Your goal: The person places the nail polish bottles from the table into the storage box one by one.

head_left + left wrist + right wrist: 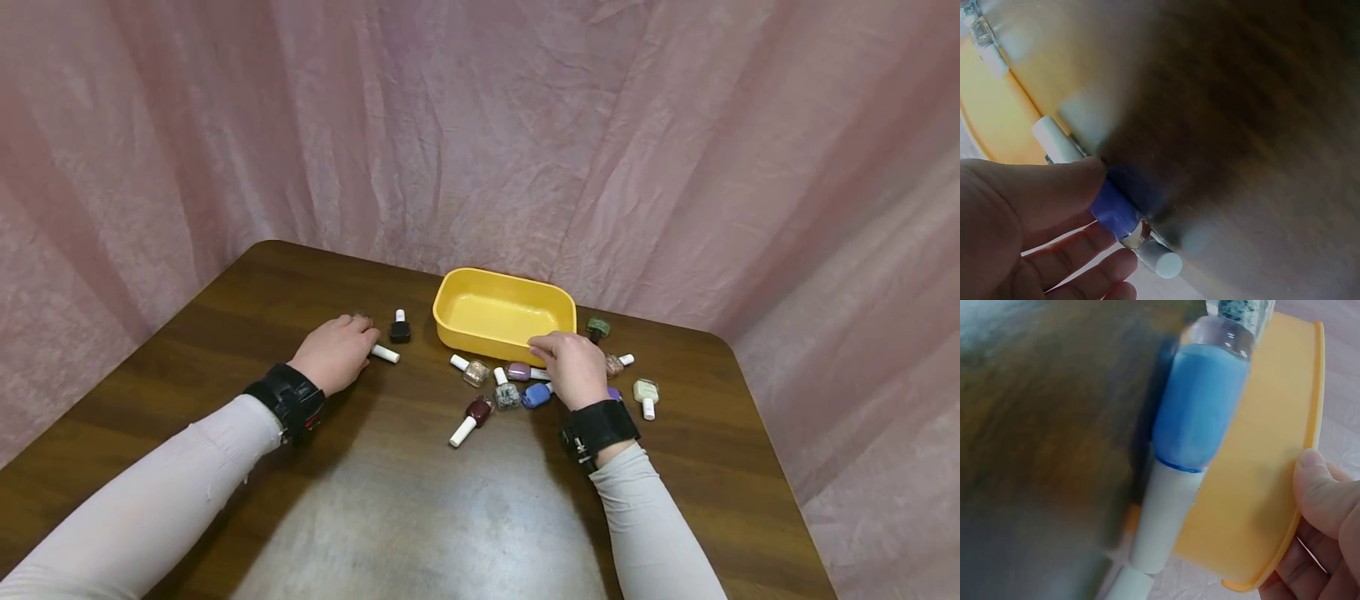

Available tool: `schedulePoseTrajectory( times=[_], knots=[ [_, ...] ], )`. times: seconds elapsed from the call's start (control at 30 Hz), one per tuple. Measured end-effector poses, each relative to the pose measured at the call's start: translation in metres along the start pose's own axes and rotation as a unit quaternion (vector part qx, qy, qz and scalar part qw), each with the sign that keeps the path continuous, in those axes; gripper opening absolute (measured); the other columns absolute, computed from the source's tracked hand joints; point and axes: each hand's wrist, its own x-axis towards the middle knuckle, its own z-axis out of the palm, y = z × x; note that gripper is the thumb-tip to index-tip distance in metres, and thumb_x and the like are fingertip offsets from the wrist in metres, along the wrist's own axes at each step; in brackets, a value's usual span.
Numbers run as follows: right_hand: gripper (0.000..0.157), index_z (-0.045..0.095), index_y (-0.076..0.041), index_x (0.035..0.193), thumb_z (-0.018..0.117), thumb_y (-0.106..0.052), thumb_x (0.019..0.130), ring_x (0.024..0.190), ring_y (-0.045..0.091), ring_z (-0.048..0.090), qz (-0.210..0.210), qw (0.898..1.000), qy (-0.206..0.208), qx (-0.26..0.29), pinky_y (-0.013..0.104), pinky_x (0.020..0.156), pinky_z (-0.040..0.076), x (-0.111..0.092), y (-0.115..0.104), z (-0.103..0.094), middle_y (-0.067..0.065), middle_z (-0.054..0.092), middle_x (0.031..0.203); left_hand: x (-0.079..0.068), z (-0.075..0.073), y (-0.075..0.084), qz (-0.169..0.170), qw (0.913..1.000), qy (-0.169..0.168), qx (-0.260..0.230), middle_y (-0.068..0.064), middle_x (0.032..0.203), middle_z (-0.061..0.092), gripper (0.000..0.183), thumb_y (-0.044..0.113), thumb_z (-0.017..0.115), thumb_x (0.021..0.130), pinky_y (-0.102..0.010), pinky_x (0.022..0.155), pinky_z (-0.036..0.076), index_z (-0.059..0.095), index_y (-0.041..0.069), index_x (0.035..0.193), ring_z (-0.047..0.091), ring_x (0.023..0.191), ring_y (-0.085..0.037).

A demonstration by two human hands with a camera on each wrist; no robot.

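Note:
On the left of the table, my left hand (337,354) holds a purple-blue nail polish bottle (1116,209) between thumb and fingers; its white cap (385,353) sticks out toward the right. Another bottle with a white cap (1163,259) lies just past the fingers. A black nail polish bottle (400,332) is close by. My right hand (573,367) grips the near right rim of a yellow plastic bin (480,343), thumb on the rim. Below that hand lie a blue bottle (536,395) and a mauve bottle (517,372).
More nail polish lies before the bin: glitter (476,373), speckled grey (507,396) and dark red (478,410) bottles. Right of it are a green bottle (598,327), a copper glitter one (613,365) and a pale one (646,390). A pink curtain (480,142) hangs behind the table.

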Motion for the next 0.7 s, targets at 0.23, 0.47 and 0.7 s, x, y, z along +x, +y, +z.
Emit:
schedulePoseTrajectory(
  times=[0.23, 0.47, 0.7],
  knots=[
    [0.015, 0.089, -0.016, 0.113, 0.083, -0.02, 0.1, 0.09, 0.032, 0.078, 0.002, 1.0, -0.011, -0.002, 0.052, 0.07, 0.058, 0.0041, -0.0055, -0.003, 0.005, 0.083, 0.099, -0.0006, 0.0001, 0.0002, -0.005, 0.9999, 0.003, 0.011, -0.022, 0.117, 0.072, 0.013, -0.007, 0.077, 0.095, -0.054, 0.097, 0.057, 0.076, -0.001, 0.107, 0.068, 0.104, -0.042],
    [0.015, 0.089, -0.016, 0.114, 0.082, -0.02, 0.101, 0.092, 0.032, 0.079, 0.002, 1.0, -0.012, -0.003, 0.052, 0.072, 0.059, 0.0046, -0.007, -0.0022, 0.005, 0.084, 0.101, -0.0011, -0.0014, 0.0044, -0.017, 0.9998, -0.001, 0.006, -0.022, 0.115, 0.072, 0.009, -0.006, 0.077, 0.097, -0.058, 0.093, 0.058, 0.078, 0.0, 0.104, 0.069, 0.108, -0.043],
    [0.014, 0.089, -0.016, 0.113, 0.082, -0.02, 0.101, 0.093, 0.033, 0.079, 0.0, 1.0, -0.009, 0.001, 0.053, 0.073, 0.059, 0.0028, -0.0035, -0.0024, 0.005, 0.083, 0.101, -0.0002, 0.0003, 0.0043, -0.011, 0.9999, -0.002, 0.006, -0.024, 0.123, 0.073, 0.01, -0.006, 0.077, 0.096, -0.057, 0.094, 0.059, 0.077, -0.001, 0.104, 0.071, 0.113, -0.044]
  ],
)
